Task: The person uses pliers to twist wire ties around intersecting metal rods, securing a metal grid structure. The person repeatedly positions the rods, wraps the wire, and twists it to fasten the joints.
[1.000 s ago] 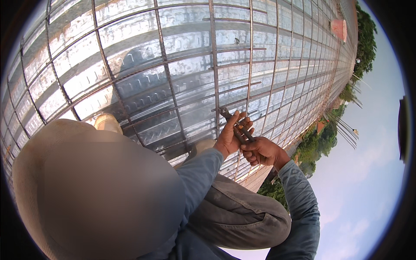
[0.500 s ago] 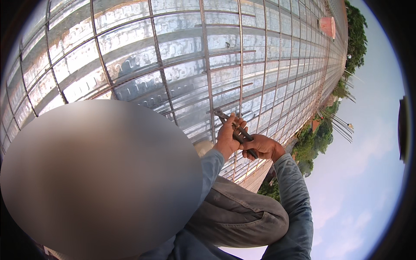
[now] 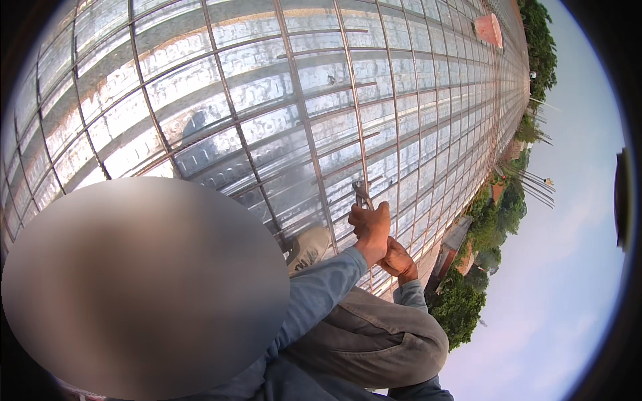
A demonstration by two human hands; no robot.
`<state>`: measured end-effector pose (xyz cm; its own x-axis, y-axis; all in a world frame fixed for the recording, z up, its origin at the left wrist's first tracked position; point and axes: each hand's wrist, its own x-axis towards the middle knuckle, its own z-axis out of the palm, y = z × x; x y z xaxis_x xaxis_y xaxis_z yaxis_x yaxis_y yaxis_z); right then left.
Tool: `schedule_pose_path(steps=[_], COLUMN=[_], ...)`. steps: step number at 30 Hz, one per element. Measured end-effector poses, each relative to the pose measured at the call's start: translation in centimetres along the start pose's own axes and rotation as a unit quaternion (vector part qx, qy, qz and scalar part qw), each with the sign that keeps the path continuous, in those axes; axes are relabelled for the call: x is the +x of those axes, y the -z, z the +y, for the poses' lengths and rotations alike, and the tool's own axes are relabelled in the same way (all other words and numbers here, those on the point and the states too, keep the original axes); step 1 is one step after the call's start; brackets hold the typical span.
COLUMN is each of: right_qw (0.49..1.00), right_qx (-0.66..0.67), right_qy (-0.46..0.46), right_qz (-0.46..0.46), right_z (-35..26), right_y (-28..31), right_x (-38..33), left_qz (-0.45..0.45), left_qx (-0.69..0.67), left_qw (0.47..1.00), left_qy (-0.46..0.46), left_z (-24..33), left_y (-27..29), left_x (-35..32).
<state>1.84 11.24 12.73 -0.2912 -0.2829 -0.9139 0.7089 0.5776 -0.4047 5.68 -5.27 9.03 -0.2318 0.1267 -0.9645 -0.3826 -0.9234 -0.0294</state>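
My left hand is closed round the handles of metal pincers, with the jaws showing beyond the fingers. The jaws are over a rebar mesh, close to a crossing of rods; whether they touch a rod or wire I cannot tell. Just behind the left wrist, my right hand is curled in line with the handles, its fingers mostly hidden. It appears to grip their far ends, as in the earlier picture. Below the mesh lies ribbed, shiny metal decking.
A light shoe stands on the mesh beside my left forearm. A bent knee in grey trousers is below my hands. A pinkish-red bucket sits far off. Beyond the deck edge are trees and protruding rods. A blurred oval hides the lower left.
The pincers have turned more upright and shifted slightly right. My left hand has closed further round the handles and rolled over; my right hand has moved down behind the left wrist.
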Motion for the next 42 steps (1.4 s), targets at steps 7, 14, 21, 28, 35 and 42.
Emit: schedule_pose_path(steps=[7, 14, 21, 28, 35, 42], right_qw=[0.781, 0.882, 0.874, 0.776, 0.803, 0.823], right_qx=[-0.469, 0.140, -0.051, -0.508, -0.516, -0.528], right_qy=[0.261, 0.439, 0.432, 0.298, 0.271, 0.196], right_qz=[0.319, 0.095, 0.218, 0.224, 0.124, 0.072], right_z=[10.6, -3.1, -8.1, -11.5, -13.6, -13.2], right_y=[0.2, -5.5, -8.1, -10.5, -9.4, -12.0], right_x=[2.5, -9.1, -18.9, -21.0, -24.5, -26.2], left_qz=[-0.028, -0.113, -0.204, -0.086, 0.049, -0.053], left_qx=[-0.014, -0.080, -0.094, -0.144, -0.219, -0.104], left_qw=[0.962, 0.925, 0.924, 0.951, 0.914, 0.872], left_qy=[-0.270, -0.353, -0.310, -0.260, -0.337, -0.476], left_z=[-1.4, 8.3, 10.1, 11.4, 20.3, 27.8], left_y=[-4.1, 1.3, 0.5, 4.9, 7.3, 1.9], left_x=[3.4, 4.8, 1.7, 3.4, -5.9, -22.8])
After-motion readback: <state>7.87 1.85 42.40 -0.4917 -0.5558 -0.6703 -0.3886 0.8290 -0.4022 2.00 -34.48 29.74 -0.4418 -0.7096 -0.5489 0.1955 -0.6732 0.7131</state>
